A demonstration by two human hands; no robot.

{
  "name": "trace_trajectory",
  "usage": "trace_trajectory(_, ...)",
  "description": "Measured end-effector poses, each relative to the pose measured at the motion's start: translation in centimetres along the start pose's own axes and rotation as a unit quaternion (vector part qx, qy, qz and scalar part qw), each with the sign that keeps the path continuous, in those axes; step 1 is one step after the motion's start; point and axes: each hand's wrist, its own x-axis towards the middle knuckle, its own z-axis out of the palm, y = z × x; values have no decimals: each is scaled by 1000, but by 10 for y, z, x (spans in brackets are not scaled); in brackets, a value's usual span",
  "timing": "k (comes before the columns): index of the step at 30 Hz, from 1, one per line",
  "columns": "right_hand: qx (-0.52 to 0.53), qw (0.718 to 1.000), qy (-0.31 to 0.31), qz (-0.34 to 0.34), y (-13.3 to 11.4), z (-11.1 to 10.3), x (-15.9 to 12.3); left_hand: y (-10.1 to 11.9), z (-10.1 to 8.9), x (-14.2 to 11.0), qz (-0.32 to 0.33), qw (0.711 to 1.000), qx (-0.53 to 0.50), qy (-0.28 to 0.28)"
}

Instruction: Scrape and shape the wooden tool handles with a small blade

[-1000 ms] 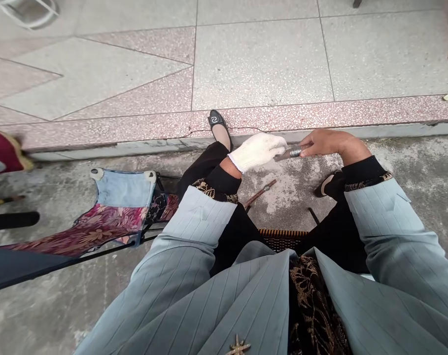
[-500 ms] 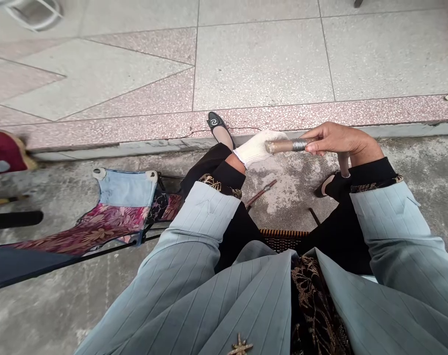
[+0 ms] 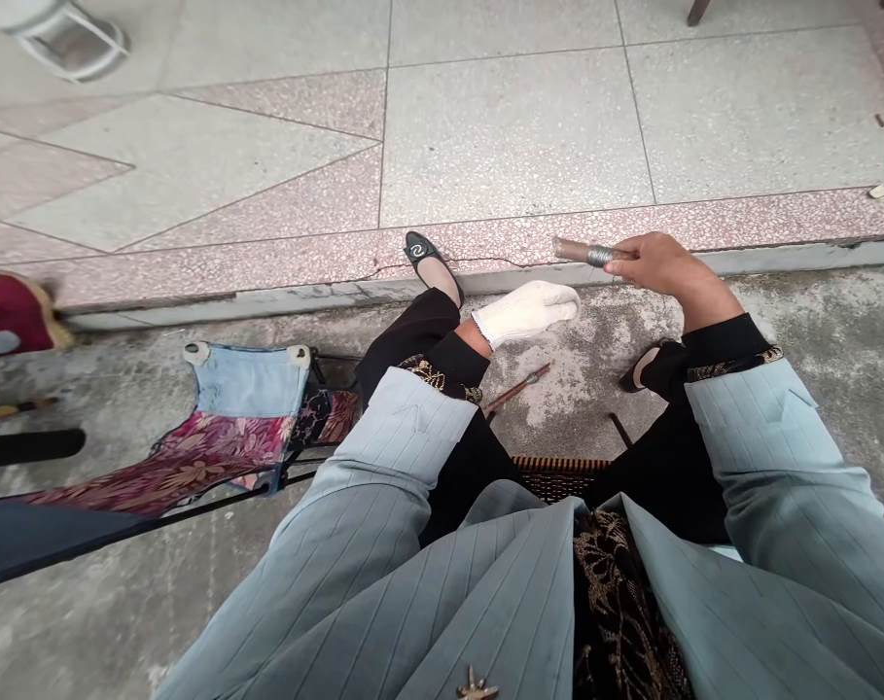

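Note:
My right hand [image 3: 656, 264], bare, grips one end of a short brown stick [image 3: 571, 249] between thumb and fingers. Silvery wire [image 3: 600, 255] is wound in tight coils around the stick, close to my fingertips. The stick's free end points left, over the raised floor's edge. Lower and to the left, my left hand [image 3: 527, 313] wears a white knitted glove. Its fingers are bent and pressed together, apart from the stick, and nothing shows in them. A second thin reddish-brown rod [image 3: 515, 389] with a metallic band lies below the glove, near the ground.
A folding chair [image 3: 223, 418] with blue and floral cloth stands at my left. Beyond it are a red shoe [image 3: 18, 313] and a yellow-handled tool [image 3: 8, 411]. A low step edge [image 3: 302, 299] runs across in front. A woven seat [image 3: 558, 476] shows beneath me.
My left hand has come away from the stick and moved down and slightly right. My right hand keeps the stick, whose free end has swung up and right, clear of the glove.

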Motion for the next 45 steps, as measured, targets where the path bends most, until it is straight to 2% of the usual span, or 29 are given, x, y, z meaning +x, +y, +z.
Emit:
trace_trajectory(2, -85, 996, -32, 3, 1, 2, 2, -1, -3, -3, 6, 999, 27, 26)
trace_trajectory(4, -109, 988, -107, -3, 0, 4, 2, -2, -8, -4, 17, 997, 56, 40)
trace_trajectory(8, -72, 952, -296, -30, -1, 5, -1, -5, -16, -4, 42, 994, 89, 44)
trace_trajectory(11, -44, 934, -349, -57, -1, 1, -3, -5, -19, -4, 47, 994, 84, 49)
trace_trajectory(16, -3, 931, -345, -119, 0, -7, -8, -4, -20, -4, 39, 998, 18, 41)
trace_trajectory(20, 100, 934, -322, -116, 1, -9, -14, -8, -16, 0, 47, 998, -26, 27)
trace_trajectory(22, 159, 935, -298, -109, 0, -10, -18, -13, -10, 3, 39, 997, -73, 11)
trace_trajectory(24, 203, 940, -256, -102, -2, -11, -22, -17, -1, 6, -1, 992, -124, -8)
trace_trajectory(27, 224, 953, -187, -84, -6, -10, -27, -18, 11, 8, -18, 991, -125, -50)
trace_trajectory(32, 166, 983, -71, -38, -6, -3, -21, -11, 15, 6, -5, 993, -99, -69)
trace_trajectory(36, -24, 1000, -15, 10, -4, 4, -6, -11, 14, 7, 14, 999, 0, -47)
trace_trajectory(38, -113, 993, -32, 19, -5, 9, -1, -11, 14, 8, 17, 998, 51, -28)
trace_trajectory(40, -163, 983, -85, 20, -5, 14, 2, -10, 12, 7, 14, 996, 83, -24)
trace_trajectory(42, -178, 971, -160, 9, -5, 18, 2, -9, 8, 5, 14, 994, 100, -35)
trace_trajectory(45, -143, 948, -283, -23, -4, 20, 0, -8, 1, 1, 18, 994, 103, -25)
